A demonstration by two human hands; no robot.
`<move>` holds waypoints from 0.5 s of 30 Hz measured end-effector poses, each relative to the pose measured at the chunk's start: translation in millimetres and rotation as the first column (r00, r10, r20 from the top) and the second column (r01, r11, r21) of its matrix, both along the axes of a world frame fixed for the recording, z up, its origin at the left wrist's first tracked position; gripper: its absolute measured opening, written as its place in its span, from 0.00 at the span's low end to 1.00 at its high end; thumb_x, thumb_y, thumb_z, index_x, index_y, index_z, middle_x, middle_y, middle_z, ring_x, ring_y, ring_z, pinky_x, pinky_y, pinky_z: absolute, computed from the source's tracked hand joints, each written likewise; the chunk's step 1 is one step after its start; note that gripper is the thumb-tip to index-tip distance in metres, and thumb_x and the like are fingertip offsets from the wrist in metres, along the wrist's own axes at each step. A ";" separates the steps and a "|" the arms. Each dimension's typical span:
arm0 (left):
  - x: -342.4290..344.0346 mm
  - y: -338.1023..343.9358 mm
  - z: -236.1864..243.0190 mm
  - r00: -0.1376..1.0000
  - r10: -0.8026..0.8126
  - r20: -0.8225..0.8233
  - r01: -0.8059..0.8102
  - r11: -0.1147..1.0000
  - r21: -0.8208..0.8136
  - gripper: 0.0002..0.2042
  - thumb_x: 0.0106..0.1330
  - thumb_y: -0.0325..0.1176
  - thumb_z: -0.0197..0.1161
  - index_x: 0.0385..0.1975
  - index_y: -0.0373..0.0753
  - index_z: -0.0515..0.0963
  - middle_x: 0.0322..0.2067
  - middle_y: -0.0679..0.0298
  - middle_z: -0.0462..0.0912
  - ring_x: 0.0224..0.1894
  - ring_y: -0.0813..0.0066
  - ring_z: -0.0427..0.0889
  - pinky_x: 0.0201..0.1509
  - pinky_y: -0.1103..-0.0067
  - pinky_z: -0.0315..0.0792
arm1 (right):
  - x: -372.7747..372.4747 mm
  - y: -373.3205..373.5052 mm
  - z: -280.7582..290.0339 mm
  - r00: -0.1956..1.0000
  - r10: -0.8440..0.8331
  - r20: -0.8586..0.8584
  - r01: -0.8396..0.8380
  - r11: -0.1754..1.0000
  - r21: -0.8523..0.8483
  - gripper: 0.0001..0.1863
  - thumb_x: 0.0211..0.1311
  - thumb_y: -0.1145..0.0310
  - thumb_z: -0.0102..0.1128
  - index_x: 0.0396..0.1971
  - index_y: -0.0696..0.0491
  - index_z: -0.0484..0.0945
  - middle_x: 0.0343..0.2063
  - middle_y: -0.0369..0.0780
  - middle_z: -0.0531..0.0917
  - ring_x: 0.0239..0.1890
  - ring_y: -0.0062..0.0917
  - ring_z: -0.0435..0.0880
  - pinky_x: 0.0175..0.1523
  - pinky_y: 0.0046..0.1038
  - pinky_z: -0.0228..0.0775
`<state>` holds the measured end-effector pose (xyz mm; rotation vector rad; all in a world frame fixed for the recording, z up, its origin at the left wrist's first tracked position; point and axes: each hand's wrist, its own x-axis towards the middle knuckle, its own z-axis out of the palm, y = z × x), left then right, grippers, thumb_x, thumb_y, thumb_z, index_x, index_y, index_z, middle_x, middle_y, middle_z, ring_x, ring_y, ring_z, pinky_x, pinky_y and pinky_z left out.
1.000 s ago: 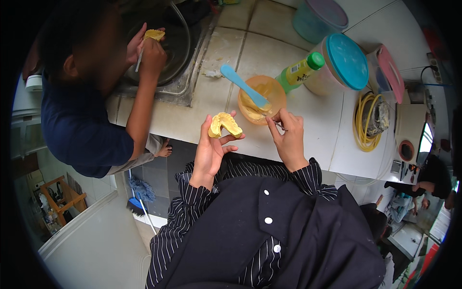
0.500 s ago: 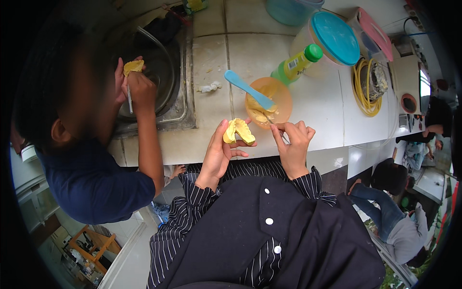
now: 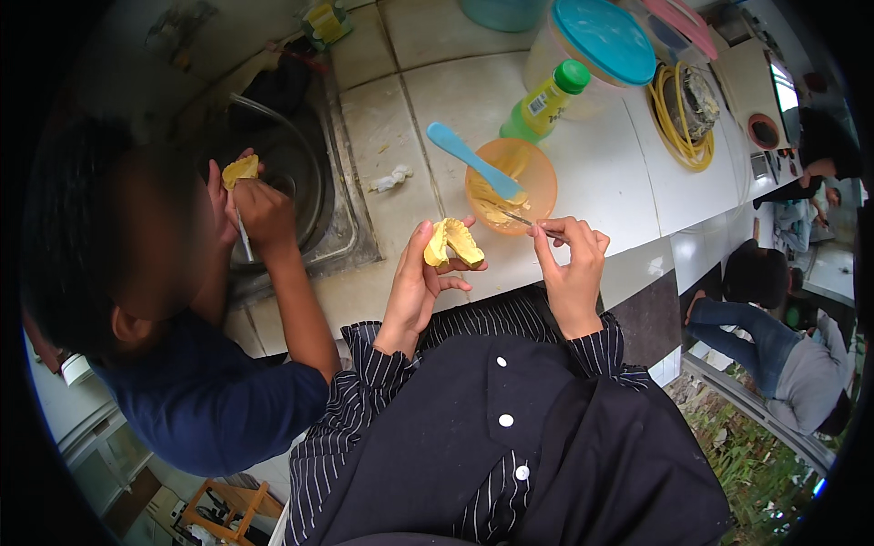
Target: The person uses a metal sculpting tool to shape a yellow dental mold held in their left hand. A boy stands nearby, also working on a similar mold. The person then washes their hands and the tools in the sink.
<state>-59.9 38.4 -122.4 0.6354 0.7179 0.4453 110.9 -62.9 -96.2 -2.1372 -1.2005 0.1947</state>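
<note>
While the L hand [image 3: 411, 296] grips it w/ thumb and fingers, the yellow cast [image 3: 464, 241] sits up in the air at the counter's front edge, just L of the orange bowl [image 3: 546, 187]. Cast = pale yellow, matte, approx. horseshoe-shaped, two thick arms w/ a deep gap betw. them; bumpy, tooth-like ridge along the upper rim, outer sides smoother, edges uneven. Fine surface detail too small to tell. R hand [image 3: 575, 273] pinches a thin metal tool [image 3: 519, 218] betw. thumb and fingers, tip over the bowl's inside; can't tell if it touches the yellow paste [image 3: 493, 215] there. Blue spatula [image 3: 469, 159] leans in same bowl, blade smeared yellow, handle out over the rim. Green-capped bottle [image 3: 546, 102] stands just behind. Co-worker's hands [image 3: 259, 214] at L, over sink [image 3: 357, 232], hold a similar yellow piece [image 3: 240, 171] + slim tool [image 3: 244, 237].
</note>
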 end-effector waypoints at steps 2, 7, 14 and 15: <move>0.4 1.7 1.1 1.000 -0.007 0.002 0.007 1.000 0.003 0.30 0.70 0.57 0.40 0.55 0.32 0.66 0.59 0.50 0.69 0.40 0.61 0.84 0.28 0.82 0.81 | -0.6 -2.8 -3.5 0.999 -0.007 0.032 0.006 1.000 0.005 0.05 0.57 0.70 0.63 0.27 0.53 0.75 0.23 0.31 0.78 0.29 0.20 0.71 0.45 0.28 0.52; 0.9 1.2 0.5 1.000 -0.020 0.017 0.020 1.000 -0.019 0.30 0.70 0.56 0.40 0.55 0.33 0.65 0.59 0.50 0.69 0.39 0.60 0.84 0.28 0.82 0.81 | 1.3 -1.5 -6.0 0.987 0.026 0.158 -0.027 1.000 0.000 0.07 0.58 0.71 0.61 0.26 0.53 0.72 0.22 0.33 0.77 0.27 0.23 0.71 0.44 0.29 0.53; 4.0 3.5 -1.9 0.999 -0.034 0.028 0.034 0.999 0.008 0.27 0.70 0.55 0.42 0.53 0.35 0.65 0.60 0.50 0.67 0.39 0.58 0.84 0.27 0.81 0.81 | 1.1 4.7 4.1 0.981 0.123 0.151 -0.075 0.954 -0.289 0.06 0.60 0.74 0.54 0.36 0.56 0.70 0.22 0.37 0.77 0.31 0.27 0.73 0.42 0.31 0.57; 4.4 3.9 -0.6 0.999 -0.032 0.037 0.032 0.999 0.003 0.26 0.71 0.54 0.42 0.52 0.35 0.65 0.59 0.51 0.69 0.39 0.59 0.84 0.26 0.81 0.81 | 0.9 6.3 4.1 0.971 0.147 0.190 -0.083 0.947 -0.309 0.07 0.60 0.75 0.53 0.37 0.56 0.69 0.23 0.37 0.77 0.32 0.28 0.74 0.41 0.32 0.57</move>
